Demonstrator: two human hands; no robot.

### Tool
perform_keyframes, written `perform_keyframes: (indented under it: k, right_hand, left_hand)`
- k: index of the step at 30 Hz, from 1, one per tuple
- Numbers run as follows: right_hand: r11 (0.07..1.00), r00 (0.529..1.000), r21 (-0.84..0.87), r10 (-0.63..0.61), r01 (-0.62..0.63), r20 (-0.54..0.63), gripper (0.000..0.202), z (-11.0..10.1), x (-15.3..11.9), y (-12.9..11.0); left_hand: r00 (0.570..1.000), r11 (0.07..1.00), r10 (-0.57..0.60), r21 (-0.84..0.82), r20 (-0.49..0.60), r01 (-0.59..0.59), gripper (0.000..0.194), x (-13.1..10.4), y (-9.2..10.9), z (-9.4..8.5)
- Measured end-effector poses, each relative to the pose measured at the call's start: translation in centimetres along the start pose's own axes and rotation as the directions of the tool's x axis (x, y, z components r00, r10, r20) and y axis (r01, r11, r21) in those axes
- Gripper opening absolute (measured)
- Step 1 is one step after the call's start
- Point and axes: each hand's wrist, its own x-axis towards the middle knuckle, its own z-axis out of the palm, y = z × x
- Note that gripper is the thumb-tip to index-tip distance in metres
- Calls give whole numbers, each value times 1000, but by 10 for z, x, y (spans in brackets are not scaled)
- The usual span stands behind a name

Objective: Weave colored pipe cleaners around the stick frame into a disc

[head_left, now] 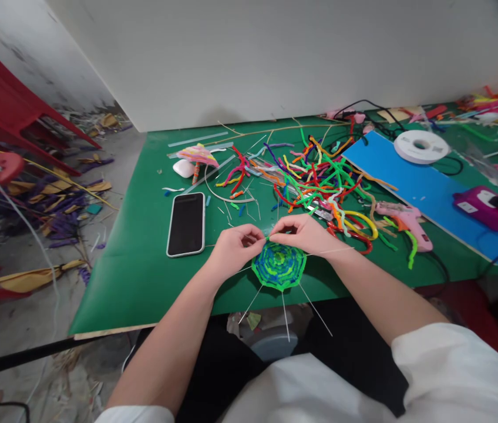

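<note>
A round web of green and blue pipe cleaners [279,265], wound over thin wire spokes, is held over the table's front edge. Several bare spokes stick out past its rim, some down toward my lap. My left hand [241,247] pinches the far rim with thumb and index finger. Right beside it, my right hand [295,230] pinches the same rim, where a bit of green pipe cleaner shows between the fingertips. The two sets of fingertips nearly touch.
A phone [186,224] lies left of my hands, with a small pipe-cleaner umbrella [198,156] behind it. Loose pipe cleaners [319,167] are heaped at the back. To the right are a pink glue gun [407,223], a blue board [401,176] and a white spool [421,147].
</note>
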Motion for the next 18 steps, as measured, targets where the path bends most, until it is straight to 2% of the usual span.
perform_keyframes:
  k: [4,8,10,13,16,18]
  right_hand:
    - [983,989,122,129,-136,68,35,-15,-1,3]
    - [900,968,358,239,-251,78,30,-29,-4,7]
    - [856,967,449,234,-256,104,31,-33,-6,6]
    - [819,964,510,196,-263,182,45,-35,-9,1]
    - [824,957,502,155,-262,245,59,-33,-11,-3]
    - [845,964,478,148,-238,219,60,-29,-11,-2]
  left_hand:
    - [992,997,-27,-70,-126,18,11,3,-4,-1]
    - [976,977,-64,-212,-210,18,12,6,-5,-1]
    - [964,964,-83,-266,-253,14,16,7,-4,-1]
    - [941,956,-82,-292,-327,-18,26,7,-4,-1]
    - [932,951,-83,-309,-354,-32,31,7,-5,1]
    - [933,941,-94,-336,-347,-31,31,6,-5,3]
